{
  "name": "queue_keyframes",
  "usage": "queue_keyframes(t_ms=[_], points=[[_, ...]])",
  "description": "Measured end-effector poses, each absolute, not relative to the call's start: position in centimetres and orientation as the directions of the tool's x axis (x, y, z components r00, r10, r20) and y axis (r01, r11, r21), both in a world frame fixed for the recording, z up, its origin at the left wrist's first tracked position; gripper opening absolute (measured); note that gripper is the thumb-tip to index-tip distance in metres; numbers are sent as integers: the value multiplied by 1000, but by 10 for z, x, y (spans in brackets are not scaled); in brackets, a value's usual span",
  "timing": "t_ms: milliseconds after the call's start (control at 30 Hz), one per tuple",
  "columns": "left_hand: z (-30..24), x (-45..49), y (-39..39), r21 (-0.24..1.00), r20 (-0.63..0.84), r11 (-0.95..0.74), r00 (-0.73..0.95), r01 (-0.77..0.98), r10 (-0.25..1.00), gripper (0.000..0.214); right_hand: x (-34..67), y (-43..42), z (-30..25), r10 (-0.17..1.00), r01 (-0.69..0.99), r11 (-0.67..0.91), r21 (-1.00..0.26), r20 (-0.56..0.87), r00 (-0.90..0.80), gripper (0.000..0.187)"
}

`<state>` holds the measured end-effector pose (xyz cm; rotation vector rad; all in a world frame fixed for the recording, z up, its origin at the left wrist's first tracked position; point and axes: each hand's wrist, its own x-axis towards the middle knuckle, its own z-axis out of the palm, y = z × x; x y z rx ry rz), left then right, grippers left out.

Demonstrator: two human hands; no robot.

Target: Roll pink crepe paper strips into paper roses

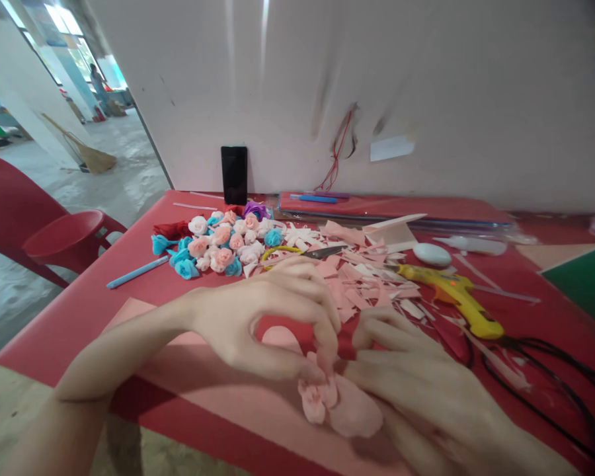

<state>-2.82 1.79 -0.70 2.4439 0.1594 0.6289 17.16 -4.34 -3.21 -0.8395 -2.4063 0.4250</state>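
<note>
Between my two hands is a pink paper flower [313, 398] with a broad rounded petal [357, 408] spreading to its right. My left hand [272, 307] pinches the top of the flower between thumb and forefinger. From the right, my right hand [406, 370] grips the petal's edge with bent fingers; its thumb is partly hidden. Another rounded pink petal [281, 338] shows through the gap of my left hand, over the pink paper sheet [218, 390]. Just beyond my left hand lie scissors [322, 252] with yellow handles, among pink paper scraps [352, 274].
Finished paper flowers [223, 258] in several colours are heaped at the back left, near a blue pen [137, 272]. A phone [235, 175] leans on the wall. On the right lie a yellow glue gun [456, 297], its black cord [540, 396] and a white bottle [480, 246].
</note>
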Motion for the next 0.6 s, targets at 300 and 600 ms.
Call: queue_keyframes(t_ms=[300, 600], points=[[-12, -27, 19, 528, 372, -844, 918, -89, 136, 13, 173, -45, -33, 672, 474, 723, -503, 350, -653, 26], [-7, -25, 11, 697, 262, -717, 925, 17, 276, 10, 170, -47, -36, 710, 468, 676, -569, 332, -621, 26]])
